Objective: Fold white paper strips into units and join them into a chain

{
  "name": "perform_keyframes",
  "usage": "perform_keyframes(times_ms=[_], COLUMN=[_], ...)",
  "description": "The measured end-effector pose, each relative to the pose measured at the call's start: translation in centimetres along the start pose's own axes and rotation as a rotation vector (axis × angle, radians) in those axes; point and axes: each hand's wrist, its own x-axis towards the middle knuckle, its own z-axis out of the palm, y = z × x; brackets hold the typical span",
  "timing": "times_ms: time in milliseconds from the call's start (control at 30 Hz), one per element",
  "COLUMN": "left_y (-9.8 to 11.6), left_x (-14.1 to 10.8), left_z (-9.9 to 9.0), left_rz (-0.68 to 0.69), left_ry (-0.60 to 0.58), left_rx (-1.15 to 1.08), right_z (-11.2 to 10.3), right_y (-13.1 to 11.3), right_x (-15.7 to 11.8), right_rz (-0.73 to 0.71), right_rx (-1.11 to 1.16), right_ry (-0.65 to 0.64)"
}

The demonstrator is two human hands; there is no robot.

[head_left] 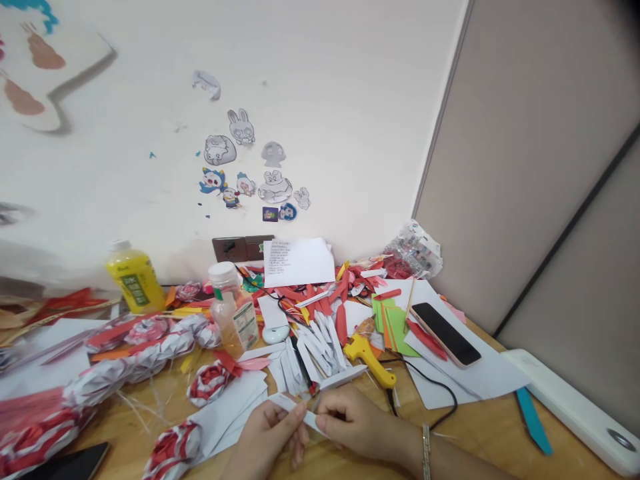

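Between my two hands is a folded strip of white paper (313, 423), close to the table's front edge. My left hand (274, 433) pinches its left part between thumb and fingers. My right hand (353, 420), with a bracelet (426, 452) on the wrist, grips the right part, its fingers curled. Just beyond the hands lies a heap of folded white paper strips (320, 350). A yellow glue gun (370, 360) rests to the right of this heap. White paper sheets (230, 410) lie to the left of my left hand.
At left are red-and-white paper rosettes (207, 385), a clear jar (233, 313) and a yellow bottle (135, 280). A phone (445, 333) lies on paper at right, near a long white device (570, 400). Red paper scraps (320, 293) pile against the wall. The glue gun's black cord (440, 387) loops across the paper.
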Motion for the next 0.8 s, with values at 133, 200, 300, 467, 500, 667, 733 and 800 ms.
perform_keyframes(times_ms=[133, 200, 300, 467, 500, 667, 733, 800], left_y=[-0.1, 0.1, 0.5, 1.0, 1.0, 1.4, 1.4, 1.4], left_x=[-0.1, -0.1, -0.2, -0.1, -0.2, -0.4, -0.4, -0.4], left_z=[0.1, 0.2, 0.2, 0.0, 0.1, 0.3, 0.3, 0.2], left_rz=[0.023, 0.036, 0.028, -0.027, -0.032, -0.016, -0.015, -0.032], left_ry=[-0.011, 0.006, 0.041, 0.038, 0.036, 0.046, 0.045, 0.047], left_rx=[0.052, 0.041, 0.017, -0.096, -0.118, -0.196, -0.242, -0.274], right_z=[0.0, 0.1, 0.2, 0.1, 0.1, 0.1, 0.1, 0.1], right_y=[0.1, 0.2, 0.4, 0.5, 0.5, 0.2, 0.1, 0.1], right_x=[0.0, 0.0, -0.1, 0.0, 0.0, 0.0, -0.1, -0.1], right_rz=[-0.02, -0.037, -0.059, -0.057, -0.057, -0.043, -0.02, -0.006], right_rx=[0.001, -0.003, -0.023, -0.07, -0.073, -0.05, -0.025, -0.004], right_ry=[-0.005, 0.0, -0.005, -0.011, -0.018, -0.019, -0.013, -0.015])
